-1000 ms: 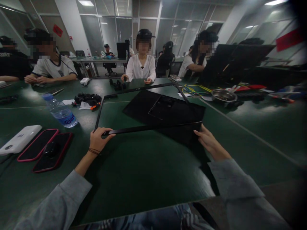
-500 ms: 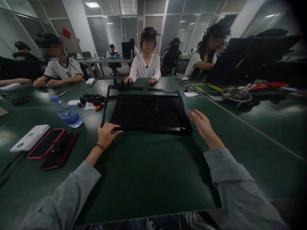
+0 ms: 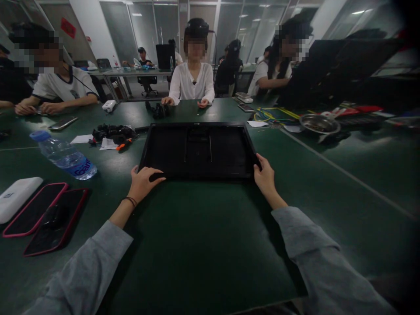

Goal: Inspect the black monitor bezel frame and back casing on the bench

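A black monitor bezel [image 3: 205,177] lies over a black monitor back cover [image 3: 228,146] on the green table, their outlines roughly lined up. Inside the cover, a raised rectangular section shows at the middle. My left hand [image 3: 143,183] pinches the bezel's near left corner, thumb along the front edge and fingers at the left side. At the near right corner, my right hand [image 3: 265,177] is closed around the side edge, with some fingertips hidden. Whether the two parts are fully pressed together I cannot tell.
To the left are a water bottle [image 3: 64,155], a white power bank [image 3: 19,197] and two red-edged phones [image 3: 36,210]. Black parts [image 3: 113,131] lie behind. Cables [image 3: 267,114] and a metal bowl [image 3: 320,124] stand right. A person [image 3: 192,83] sits opposite.
The bezel has come down over the back cover, which was turned askew and is now straight. My right hand left the bezel, then closed on the right edge; my left hand kept its hold.
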Available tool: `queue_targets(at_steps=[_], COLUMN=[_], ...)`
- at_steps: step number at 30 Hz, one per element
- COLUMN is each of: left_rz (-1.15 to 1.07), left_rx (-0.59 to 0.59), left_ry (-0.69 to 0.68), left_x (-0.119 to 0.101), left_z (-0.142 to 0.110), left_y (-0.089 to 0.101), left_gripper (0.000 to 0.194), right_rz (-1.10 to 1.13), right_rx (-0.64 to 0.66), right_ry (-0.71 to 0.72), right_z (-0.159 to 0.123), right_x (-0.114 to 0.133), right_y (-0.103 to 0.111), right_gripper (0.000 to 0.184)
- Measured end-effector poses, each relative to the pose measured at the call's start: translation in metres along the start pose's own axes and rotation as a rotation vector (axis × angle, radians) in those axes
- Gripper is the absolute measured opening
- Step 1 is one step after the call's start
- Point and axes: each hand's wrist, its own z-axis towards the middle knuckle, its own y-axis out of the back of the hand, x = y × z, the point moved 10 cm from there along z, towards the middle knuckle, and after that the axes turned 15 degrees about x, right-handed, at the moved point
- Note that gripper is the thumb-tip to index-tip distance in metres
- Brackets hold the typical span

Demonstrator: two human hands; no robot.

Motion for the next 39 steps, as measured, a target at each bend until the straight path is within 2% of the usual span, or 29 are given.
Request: queue_targets(at_steps=[6,9,12,13,15,18,20,22,24,26,30,36,39], left_rz=[0.076,0.066,0.068,0.076,0.082,0.027,-0.064,-0.189,-0.323,-0.411,-0.469,-0.722,-0.731], left_rx=[0.018,0.023,0.035,0.019,-0.095,-0.378,-0.478,-0.432,-0.307,-0.264,-0.297,-0.398,-0.424], left_ry=[-0.013,-0.021,0.003,0.024,0.089,0.224,0.317,0.394,0.441,0.459,0.490,0.392,0.405], left_x=[-0.013,-0.016,-0.018,-0.018,-0.014,0.004,0.026,0.052,0.073,0.086,0.097,0.106,0.108], left_z=[0.002,-0.002,-0.011,-0.015,-0.024,-0.041,-0.047,-0.042,-0.034,-0.032,-0.035,-0.035,-0.042], left_y=[-0.001,0.000,0.000,0.002,0.015,0.040,0.044,0.034,0.017,0.009,0.007,0.003,0.005], left_gripper=[0.043,0.054,0.056,0.055,0.051,0.043,0.059,0.067,0.058,0.046,0.041,0.044,0.045], right_rz=[-0.051,-0.035,-0.031,-0.035,-0.051,-0.070,-0.071,-0.065,-0.055,-0.051,-0.062,-0.093,-0.088], right_rx=[0.016,0.029,0.054,0.056,0.050,0.030,0.016,-0.002,-0.008,-0.005,-0.009,0.056,0.078], right_ry=[-0.086,-0.092,-0.094,-0.093,-0.088,-0.090,-0.094,-0.094,-0.089,-0.086,-0.095,-0.121,-0.103], right_z=[0.003,0.003,-0.001,-0.003,-0.006,-0.012,-0.017,-0.021,-0.024,-0.024,-0.021,-0.011,-0.007], right_x=[-0.010,-0.007,-0.001,0.002,0.007,0.013,0.016,0.017,0.016,0.014,0.008,0.002,0.003], right_y=[-0.002,-0.004,-0.006,-0.006,-0.005,-0.003,-0.002,0.000,0.000,-0.001,-0.002,-0.010,-0.013], right_gripper=[0.058,0.054,0.052,0.052,0.052,0.052,0.053,0.052,0.052,0.052,0.051,0.053,0.052])
